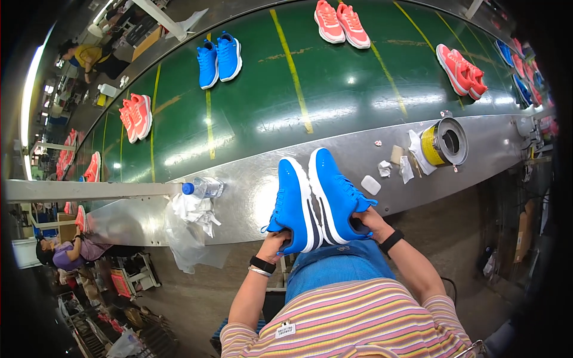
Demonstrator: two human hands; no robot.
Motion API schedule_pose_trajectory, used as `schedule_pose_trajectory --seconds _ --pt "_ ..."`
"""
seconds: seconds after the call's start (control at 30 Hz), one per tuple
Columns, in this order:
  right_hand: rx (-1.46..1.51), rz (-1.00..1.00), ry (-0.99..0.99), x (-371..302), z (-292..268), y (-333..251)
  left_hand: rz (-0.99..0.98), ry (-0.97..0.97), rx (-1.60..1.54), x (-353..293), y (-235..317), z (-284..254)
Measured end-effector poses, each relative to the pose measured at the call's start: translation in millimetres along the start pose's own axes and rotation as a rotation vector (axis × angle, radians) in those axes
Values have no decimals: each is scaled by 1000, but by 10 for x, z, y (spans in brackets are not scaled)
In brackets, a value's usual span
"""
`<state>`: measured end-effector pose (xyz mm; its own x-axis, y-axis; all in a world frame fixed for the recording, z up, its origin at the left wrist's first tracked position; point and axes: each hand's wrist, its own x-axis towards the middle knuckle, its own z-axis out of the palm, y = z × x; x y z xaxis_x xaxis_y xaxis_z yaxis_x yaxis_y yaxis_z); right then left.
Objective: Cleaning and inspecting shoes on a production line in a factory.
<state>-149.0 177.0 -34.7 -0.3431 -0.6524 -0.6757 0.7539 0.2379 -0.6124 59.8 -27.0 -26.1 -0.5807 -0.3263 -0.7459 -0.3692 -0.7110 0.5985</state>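
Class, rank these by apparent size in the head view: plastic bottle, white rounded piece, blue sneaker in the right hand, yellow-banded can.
1. Blue sneaker in the right hand
2. Yellow-banded can
3. Plastic bottle
4. White rounded piece

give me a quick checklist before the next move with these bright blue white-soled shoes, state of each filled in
1. Left hand has a grip on the left bright blue white-soled shoe at its collar: ok
2. Right hand has a grip on the right bright blue white-soled shoe at its collar: ok
3. Both toes point toward the green conveyor belt: ok
4. Grey metal ledge free of scraps: not ok, crumpled white paper lies there
5. No flaws inside either shoe: cannot tell, mostly hidden
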Motion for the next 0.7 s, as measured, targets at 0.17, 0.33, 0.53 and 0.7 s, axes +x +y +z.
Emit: schedule_pose_trajectory --seconds 0.17,0.33,0.53,0.7 --pt "-63 -135 12 12 -87 197 -7 -42 13 -49 79 52" --pt "34 -100 -61 52 -104 228 -16 -41 69 -49 106 -43" --pt "74 -125 -108 111 -143 281 100 -89 163 -21 72 -171" --pt "96 -64 -141 63 -100 194 110 -67 268 162 104 -246"
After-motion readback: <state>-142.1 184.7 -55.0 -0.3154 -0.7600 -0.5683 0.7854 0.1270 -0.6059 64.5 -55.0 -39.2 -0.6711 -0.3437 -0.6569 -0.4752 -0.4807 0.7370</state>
